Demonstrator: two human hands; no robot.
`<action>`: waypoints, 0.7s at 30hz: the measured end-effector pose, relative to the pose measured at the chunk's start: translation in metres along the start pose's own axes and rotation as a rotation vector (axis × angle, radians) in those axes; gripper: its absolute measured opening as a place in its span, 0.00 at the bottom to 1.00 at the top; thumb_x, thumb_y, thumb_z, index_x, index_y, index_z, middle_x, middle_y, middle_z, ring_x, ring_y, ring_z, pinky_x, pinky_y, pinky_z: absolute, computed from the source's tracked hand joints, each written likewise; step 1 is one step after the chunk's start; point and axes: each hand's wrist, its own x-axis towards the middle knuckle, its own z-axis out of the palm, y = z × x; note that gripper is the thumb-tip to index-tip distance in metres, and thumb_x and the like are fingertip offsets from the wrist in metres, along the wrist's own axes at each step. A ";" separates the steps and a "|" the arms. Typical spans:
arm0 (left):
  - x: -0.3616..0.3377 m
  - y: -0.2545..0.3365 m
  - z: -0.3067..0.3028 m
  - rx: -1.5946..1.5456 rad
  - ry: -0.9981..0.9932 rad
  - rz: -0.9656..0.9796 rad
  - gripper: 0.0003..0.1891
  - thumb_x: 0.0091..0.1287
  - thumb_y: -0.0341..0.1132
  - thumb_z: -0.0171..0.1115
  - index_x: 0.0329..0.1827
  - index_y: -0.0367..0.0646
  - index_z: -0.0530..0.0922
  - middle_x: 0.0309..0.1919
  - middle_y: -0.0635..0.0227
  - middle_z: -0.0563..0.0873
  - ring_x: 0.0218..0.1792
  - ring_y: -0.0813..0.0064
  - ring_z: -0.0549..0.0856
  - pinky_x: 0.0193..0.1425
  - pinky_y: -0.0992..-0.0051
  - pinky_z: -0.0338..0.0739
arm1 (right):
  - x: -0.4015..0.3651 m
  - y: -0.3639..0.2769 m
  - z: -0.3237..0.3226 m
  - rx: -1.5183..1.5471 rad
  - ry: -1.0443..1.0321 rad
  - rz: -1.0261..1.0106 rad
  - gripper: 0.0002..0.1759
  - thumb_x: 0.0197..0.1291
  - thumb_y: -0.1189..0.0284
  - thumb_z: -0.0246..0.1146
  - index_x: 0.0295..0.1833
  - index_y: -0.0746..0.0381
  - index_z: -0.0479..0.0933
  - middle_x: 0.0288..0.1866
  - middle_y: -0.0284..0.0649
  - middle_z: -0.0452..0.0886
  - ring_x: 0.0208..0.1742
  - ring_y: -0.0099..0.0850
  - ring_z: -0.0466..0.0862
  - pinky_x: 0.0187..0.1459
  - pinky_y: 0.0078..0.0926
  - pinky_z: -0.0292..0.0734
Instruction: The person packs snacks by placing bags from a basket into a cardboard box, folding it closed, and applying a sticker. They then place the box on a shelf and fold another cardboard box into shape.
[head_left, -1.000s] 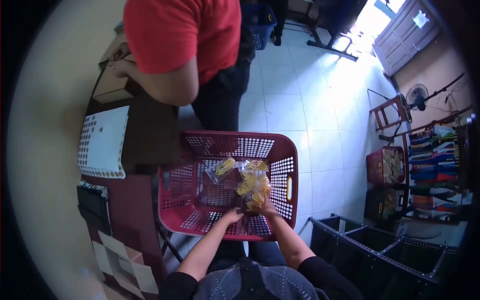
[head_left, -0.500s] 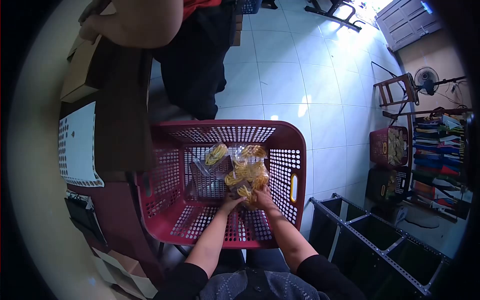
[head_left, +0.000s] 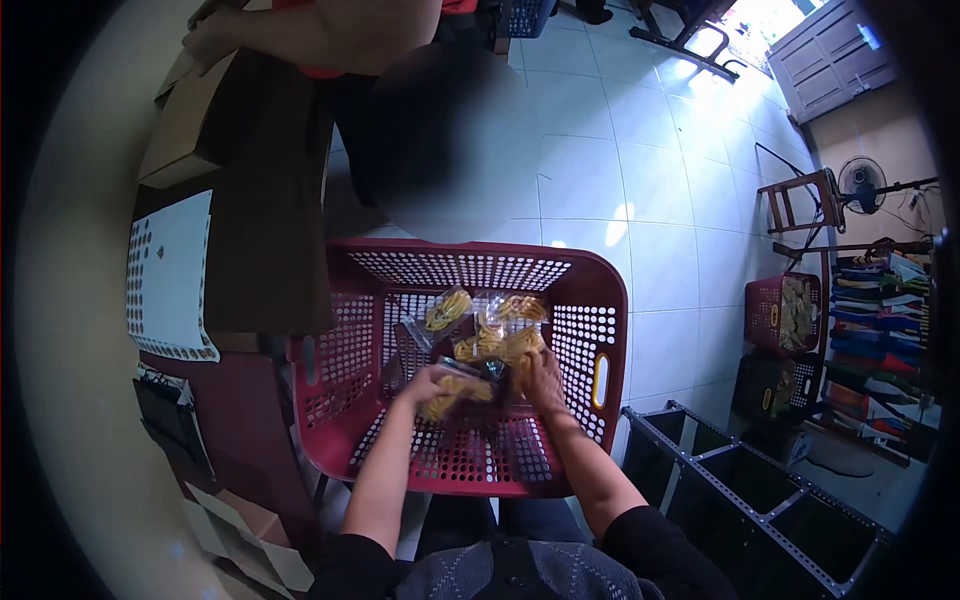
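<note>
Head view: the left hand (head_left: pixel 426 384) has moved left, apart from the right hand (head_left: pixel 546 384), gripping a blurred packet (head_left: pixel 460 390) low in the basket (head_left: pixel 619 320), centre frame, seemingly separating it from the pile. Its long axis runs crosswise, right end slightly higher. The right hand touches another packet (head_left: pixel 524 345); its grip I cannot tell.
</note>
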 end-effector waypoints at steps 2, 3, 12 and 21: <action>-0.011 -0.003 -0.038 0.192 0.034 0.112 0.27 0.44 0.23 0.72 0.52 0.40 0.78 0.46 0.67 0.84 0.49 0.74 0.81 0.57 0.74 0.73 | 0.000 0.003 0.010 -0.062 -0.009 -0.087 0.39 0.49 0.71 0.62 0.69 0.56 0.57 0.66 0.52 0.59 0.66 0.54 0.60 0.66 0.44 0.59; -0.015 -0.003 -0.053 0.282 0.018 -0.067 0.27 0.44 0.22 0.71 0.52 0.40 0.78 0.46 0.66 0.85 0.48 0.74 0.81 0.57 0.74 0.73 | 0.003 0.010 0.023 -0.219 0.047 -0.160 0.41 0.49 0.70 0.62 0.71 0.55 0.55 0.67 0.51 0.58 0.67 0.52 0.60 0.66 0.45 0.58; -0.032 -0.039 -0.070 0.286 0.602 -0.212 0.32 0.44 0.23 0.72 0.56 0.39 0.73 0.49 0.58 0.83 0.51 0.64 0.81 0.58 0.71 0.73 | 0.018 0.028 0.038 -0.183 -0.265 0.122 0.52 0.44 0.74 0.69 0.74 0.51 0.49 0.60 0.47 0.68 0.60 0.48 0.69 0.62 0.43 0.64; -0.042 -0.018 -0.014 0.209 1.153 -0.206 0.47 0.43 0.25 0.71 0.69 0.39 0.56 0.64 0.48 0.67 0.66 0.50 0.66 0.71 0.64 0.59 | 0.028 0.000 0.000 -0.218 -0.265 -0.077 0.67 0.34 0.73 0.77 0.76 0.44 0.38 0.75 0.56 0.43 0.71 0.59 0.55 0.67 0.43 0.63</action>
